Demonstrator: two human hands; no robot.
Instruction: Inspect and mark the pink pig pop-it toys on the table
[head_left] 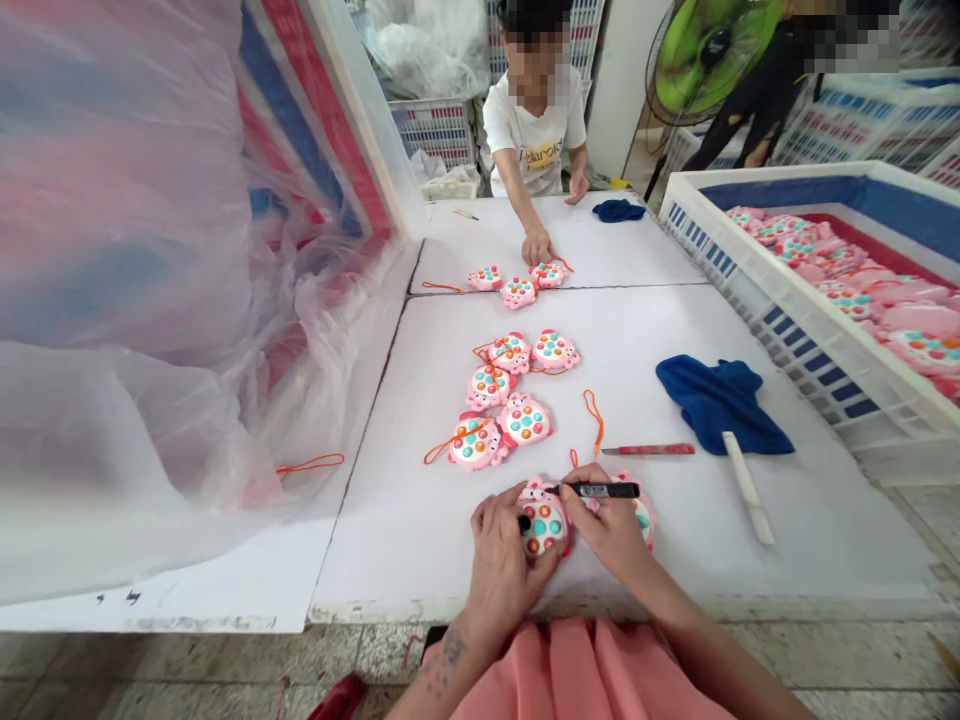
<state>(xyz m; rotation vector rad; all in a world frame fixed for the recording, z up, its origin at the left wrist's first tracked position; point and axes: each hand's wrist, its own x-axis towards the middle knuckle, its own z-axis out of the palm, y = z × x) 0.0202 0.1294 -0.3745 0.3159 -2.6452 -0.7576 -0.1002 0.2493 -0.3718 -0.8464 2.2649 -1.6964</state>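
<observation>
— How do the hands sit?
— Close together at 12 o'clock, forearms angling in from either side. The left hand curls around a pink pig-faced button toy, gripping its edge. The right hand pinches a black marker, its tip at the toy's top edge.
— What's beside them?
— A second pink toy sits just under the right hand on the white counter; more pink toys lie farther out at 12 o'clock.

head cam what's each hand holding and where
Right hand pinches a black marker by its barrel; left hand grips a pink toy by its edge.
</observation>
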